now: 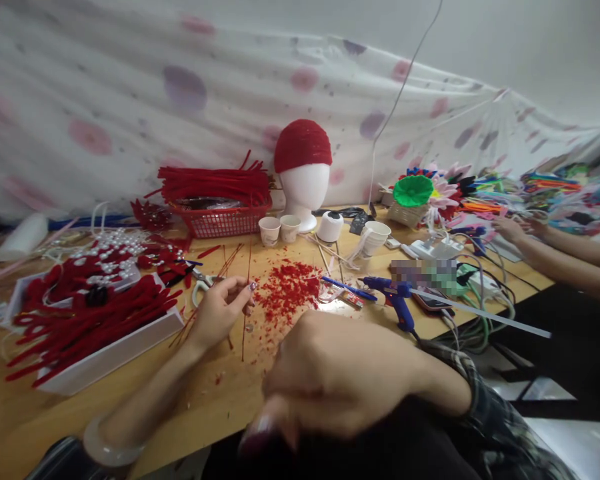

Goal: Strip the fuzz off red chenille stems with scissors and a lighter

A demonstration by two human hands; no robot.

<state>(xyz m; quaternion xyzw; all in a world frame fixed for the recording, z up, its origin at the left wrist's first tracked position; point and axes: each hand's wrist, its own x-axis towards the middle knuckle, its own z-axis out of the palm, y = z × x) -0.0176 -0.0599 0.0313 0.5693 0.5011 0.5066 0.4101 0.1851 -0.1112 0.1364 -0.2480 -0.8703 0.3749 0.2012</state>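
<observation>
My left hand [223,307] is over the table with its fingers and thumb pinched together. A thin dark-red wire [243,340] shows above and below those fingertips and appears to pass between them. Close to the camera, my right hand [345,373] is curled into a fist, back upward and slightly blurred; whatever is inside it is hidden. Between and beyond the hands lies a heap of red fuzzy clippings [290,290]. Scissors or pliers [199,288] rest just behind my left hand, beside several thin stems [230,260].
A white box of red fuzzy stems [115,350] is at left, a red basket [220,220] behind. A white foam head [306,190] wears a red cap. Paper cups [270,232], a thread spool [330,228] and a blue glue gun [397,303] stand around. Another person's arms [555,250] reach in at right.
</observation>
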